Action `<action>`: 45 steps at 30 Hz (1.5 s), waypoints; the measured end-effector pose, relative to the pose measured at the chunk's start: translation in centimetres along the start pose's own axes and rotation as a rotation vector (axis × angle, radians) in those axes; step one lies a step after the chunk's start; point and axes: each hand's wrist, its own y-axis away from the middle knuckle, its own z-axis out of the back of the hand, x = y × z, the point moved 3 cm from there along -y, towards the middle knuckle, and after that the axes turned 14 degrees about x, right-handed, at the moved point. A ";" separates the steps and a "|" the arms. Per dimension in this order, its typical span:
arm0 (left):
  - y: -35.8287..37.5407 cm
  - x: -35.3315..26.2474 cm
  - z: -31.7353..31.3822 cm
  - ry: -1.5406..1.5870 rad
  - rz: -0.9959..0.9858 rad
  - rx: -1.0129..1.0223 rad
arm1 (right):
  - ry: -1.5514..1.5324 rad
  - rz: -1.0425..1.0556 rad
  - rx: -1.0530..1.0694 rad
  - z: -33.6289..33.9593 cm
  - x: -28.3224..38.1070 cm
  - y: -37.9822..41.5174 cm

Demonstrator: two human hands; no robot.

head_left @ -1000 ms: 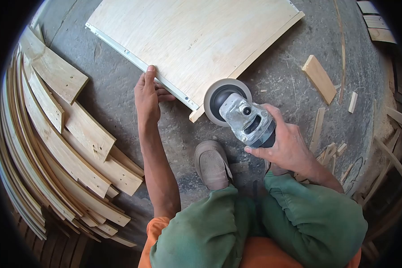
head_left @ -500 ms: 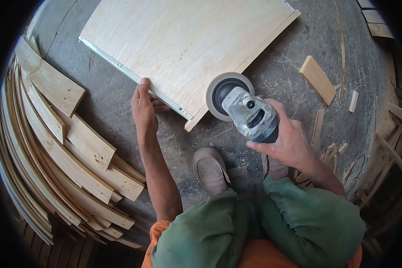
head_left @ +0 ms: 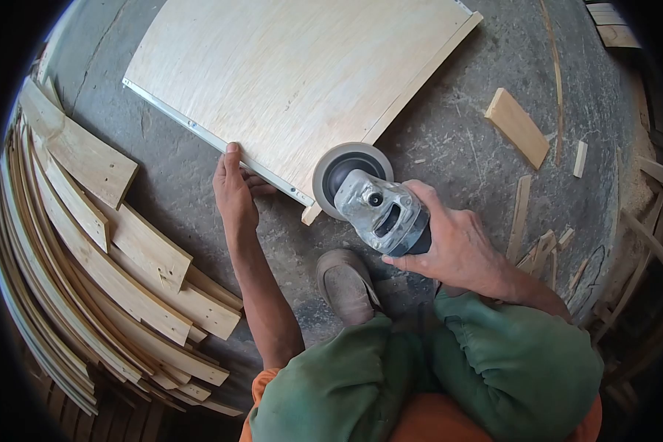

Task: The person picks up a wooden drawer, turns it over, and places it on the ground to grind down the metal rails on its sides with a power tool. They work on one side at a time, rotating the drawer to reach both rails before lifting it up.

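An angle grinder (head_left: 381,210) with a round grey disc (head_left: 323,177) is in my right hand (head_left: 460,247), its fingers wrapped round the body. The disc lies over the near corner of a pale plywood panel (head_left: 272,74), at the wooden strip (head_left: 427,70) along its right edge. On the panel's left edge runs a metal drawer slide (head_left: 177,116). There my left hand (head_left: 236,188) grips the edge, thumb on top and fingers curled beneath. Part of the strip is hidden under the disc, and a short end sticks out past the corner.
Curved wooden slats (head_left: 88,287) are stacked at the left. A loose wood block (head_left: 518,129) and a thin offcut (head_left: 580,160) lie on the concrete floor (head_left: 449,140) at the right. Small scraps (head_left: 541,254) sit near my right forearm. My shoe (head_left: 344,287) is below the panel's corner.
The grinder in my right hand has moved left and down along the strip, closer to the panel's near corner. My left hand keeps its grip on the panel's edge. The view has shifted slightly.
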 end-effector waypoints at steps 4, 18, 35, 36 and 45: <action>0.1 -0.1 0.0 0.003 0.005 -0.009 | -0.015 -0.051 -0.095 1.8 -0.7 -0.2; -1.1 2.2 0.7 -0.202 -0.041 -0.173 | -0.109 -0.070 -0.263 7.0 -3.5 0.3; -0.5 1.7 -3.5 -0.126 -0.174 -0.316 | -0.127 -0.108 -0.241 8.5 -5.1 0.4; -0.4 1.6 -3.6 -0.105 -0.146 -0.294 | -0.111 -0.097 -0.226 8.2 -5.1 0.4; -0.6 1.7 -3.2 -0.190 -0.138 -0.380 | -0.105 -0.080 -0.204 7.9 -5.3 0.6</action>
